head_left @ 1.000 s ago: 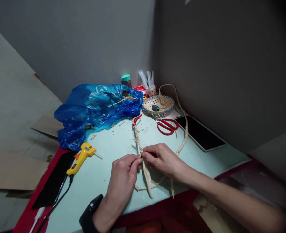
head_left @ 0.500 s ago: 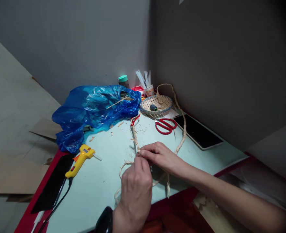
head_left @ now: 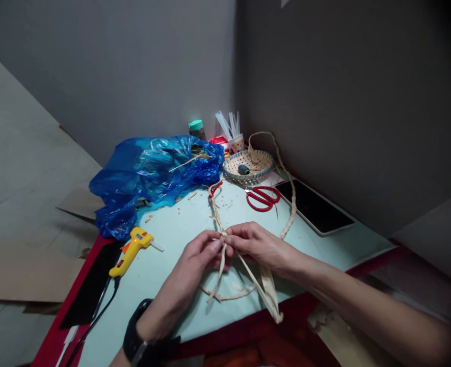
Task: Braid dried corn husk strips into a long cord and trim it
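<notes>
A pale braided cord (head_left: 216, 210) of dried plant fibre runs from a red tie (head_left: 215, 189) down to both hands at mid-table. My left hand (head_left: 200, 257), with a black watch on the wrist, pinches the near end of the braid. Fingertip to fingertip with it, my right hand (head_left: 254, 243) grips the same spot. Loose flat strands (head_left: 261, 290) hang from the fingers toward the table's front edge. More finished braid (head_left: 293, 204) loops behind the right hand up to the shallow woven basket (head_left: 248, 164).
Left of the hands lies a yellow glue gun (head_left: 131, 252) with its cord. A blue plastic bag (head_left: 156, 168) fills the back left. Red-handled scissors (head_left: 262, 199) and a black-screened tablet (head_left: 317, 209) lie at right. Behind stand a cup of glue sticks (head_left: 236, 142) and a teal-lidded jar (head_left: 196, 130).
My left hand has turned over and shifted left, its fingers now facing the right hand's. The loose strands now hang in plain view below them. The view has drifted slightly.
</notes>
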The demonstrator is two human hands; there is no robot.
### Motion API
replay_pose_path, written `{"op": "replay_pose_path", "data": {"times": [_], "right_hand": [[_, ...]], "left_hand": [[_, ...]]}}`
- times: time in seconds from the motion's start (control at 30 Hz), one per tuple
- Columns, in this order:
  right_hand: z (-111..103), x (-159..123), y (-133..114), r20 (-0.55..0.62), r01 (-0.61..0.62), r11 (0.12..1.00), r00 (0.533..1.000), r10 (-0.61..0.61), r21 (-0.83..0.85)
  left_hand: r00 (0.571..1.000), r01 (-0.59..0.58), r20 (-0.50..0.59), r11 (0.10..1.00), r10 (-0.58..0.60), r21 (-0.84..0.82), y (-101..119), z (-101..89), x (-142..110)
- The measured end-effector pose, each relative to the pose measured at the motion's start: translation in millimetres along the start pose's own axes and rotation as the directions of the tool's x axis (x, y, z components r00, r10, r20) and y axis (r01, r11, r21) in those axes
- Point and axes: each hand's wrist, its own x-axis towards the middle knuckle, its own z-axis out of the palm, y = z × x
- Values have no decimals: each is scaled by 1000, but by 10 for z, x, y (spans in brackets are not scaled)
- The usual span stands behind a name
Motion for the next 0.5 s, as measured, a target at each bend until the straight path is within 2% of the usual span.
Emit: {"op": "replay_pose_path", "data": {"times": [0.07,0.13,0.4,0.47,0.5], "right_hand": [[5,-12,-3,13,14,999,1000,-14,-38],[-3,-27,-7,18,48,991,999,-46,-129],[0,-56,-32,34,164,854,985,-170,-494],[22,-74,-15,42,166,776,983,-177,-609],[33,-90,-4,42,151,710,985,-168,-688]], "left_hand": [[987,131,118,962,-105,-239,-68,22,97],[985,159,116,933,-128,-322,-127,53,141],[994,91,-30,950,-105,-300,-186,103,69],[993,73,-74,973,-92,-218,-204,128,64],[992,70,-96,982,-87,-173,-213,143,66]]}}
